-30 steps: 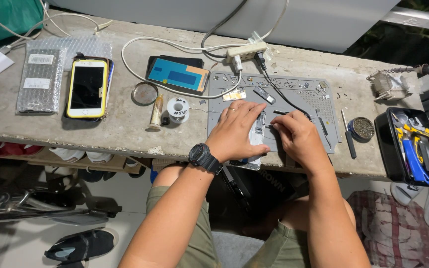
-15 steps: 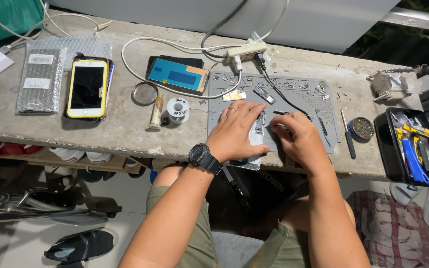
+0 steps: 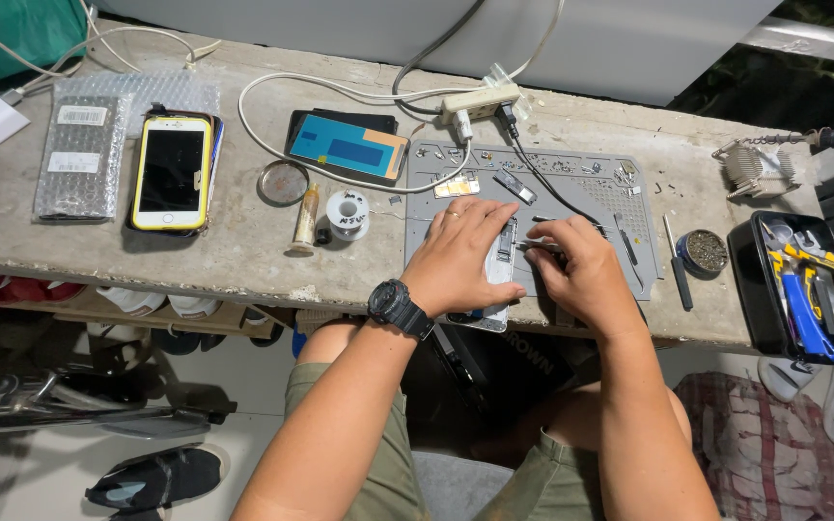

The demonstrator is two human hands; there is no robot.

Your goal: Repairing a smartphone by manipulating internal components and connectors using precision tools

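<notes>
My left hand (image 3: 460,256) lies flat on an opened silver phone (image 3: 496,280) that rests on a grey work mat (image 3: 591,183), pressing it down. A black watch sits on that wrist. My right hand (image 3: 581,270) is just to the right of the phone, fingers pinched around a thin metal tool (image 3: 536,246) whose tip points at the phone's inside. Most of the phone is hidden under both hands.
A phone with a yellow case (image 3: 171,174), bubble-wrapped parts (image 3: 79,154), a loose screen (image 3: 347,145), a solder spool (image 3: 347,212), a small tube (image 3: 305,220), a power strip (image 3: 480,101), a round tin (image 3: 702,253) and a black tray of tools (image 3: 803,289) lie on the concrete bench.
</notes>
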